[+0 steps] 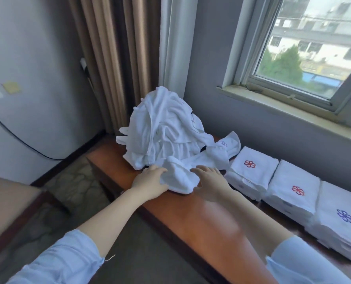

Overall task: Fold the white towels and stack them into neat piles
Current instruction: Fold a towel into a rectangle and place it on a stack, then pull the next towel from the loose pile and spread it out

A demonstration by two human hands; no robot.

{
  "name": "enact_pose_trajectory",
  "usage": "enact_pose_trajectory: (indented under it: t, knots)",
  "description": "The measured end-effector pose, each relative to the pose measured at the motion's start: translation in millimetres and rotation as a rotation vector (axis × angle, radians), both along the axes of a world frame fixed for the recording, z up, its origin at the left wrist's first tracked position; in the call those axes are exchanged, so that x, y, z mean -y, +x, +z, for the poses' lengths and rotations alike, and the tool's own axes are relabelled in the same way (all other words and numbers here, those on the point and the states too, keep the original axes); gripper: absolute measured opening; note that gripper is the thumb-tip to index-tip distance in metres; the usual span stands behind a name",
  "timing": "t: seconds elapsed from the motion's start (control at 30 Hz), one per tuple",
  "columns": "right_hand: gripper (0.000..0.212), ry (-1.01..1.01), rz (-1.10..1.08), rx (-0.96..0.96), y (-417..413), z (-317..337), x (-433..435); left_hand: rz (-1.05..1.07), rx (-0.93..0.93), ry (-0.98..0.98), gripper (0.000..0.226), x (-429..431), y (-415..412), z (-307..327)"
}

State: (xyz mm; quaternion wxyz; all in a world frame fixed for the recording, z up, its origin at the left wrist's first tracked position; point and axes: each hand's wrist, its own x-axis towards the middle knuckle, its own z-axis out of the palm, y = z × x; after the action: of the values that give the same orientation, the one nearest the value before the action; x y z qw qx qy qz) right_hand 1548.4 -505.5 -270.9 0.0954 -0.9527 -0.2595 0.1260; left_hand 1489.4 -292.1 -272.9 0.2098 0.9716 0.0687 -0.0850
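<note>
A tall heap of crumpled white towels (162, 128) stands at the far end of the wooden table (191, 218). One loose towel (178, 179) spills out at its front. My left hand (148, 179) rests on this towel's left edge, fingers fairly straight. My right hand (209, 181) lies on its right side with fingers spread. Along the wall to the right stand three piles of folded white towels: one with a red emblem (252, 167), a second with a red emblem (295, 189), and the nearest with a purple emblem (342, 218).
A brown curtain (113, 58) hangs behind the heap. A window (305, 44) with a sill is at the right. A black cable (16, 138) runs down the left wall. Another wooden furniture edge (10, 203) sits at the lower left, with carpeted floor between.
</note>
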Motion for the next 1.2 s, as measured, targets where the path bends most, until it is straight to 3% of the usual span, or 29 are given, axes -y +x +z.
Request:
enact_pose_trajectory:
  t: [0.53,0.7,0.8,1.0,1.13,1.2]
  knots:
    - [0.076,-0.026,-0.034,-0.182,131.7,-70.7,-57.6,0.002,-0.127,-0.11,0.079,-41.4,119.9,-70.3]
    - [0.081,-0.176,-0.027,-0.256,171.6,-111.1,-51.6,0.02,-0.227,-0.2,0.089,-43.9,154.1,-100.5]
    - [0.072,-0.241,-0.069,-0.294,182.1,-129.5,-41.3,0.028,-0.247,-0.248,0.09,-38.2,161.4,-116.7]
    - [0.019,-0.104,-0.127,-0.201,184.3,-144.9,-34.1,0.035,-0.215,-0.262,0.056,-39.0,173.9,-134.4]
    - [0.018,0.019,-0.285,-0.226,174.0,-137.0,-36.4,0.122,-0.142,-0.384,0.017,-51.6,184.8,-126.3]
    - [0.02,0.077,-0.355,-0.294,164.5,-131.5,-41.5,0.117,-0.104,-0.47,0.008,-57.8,194.4,-117.5]
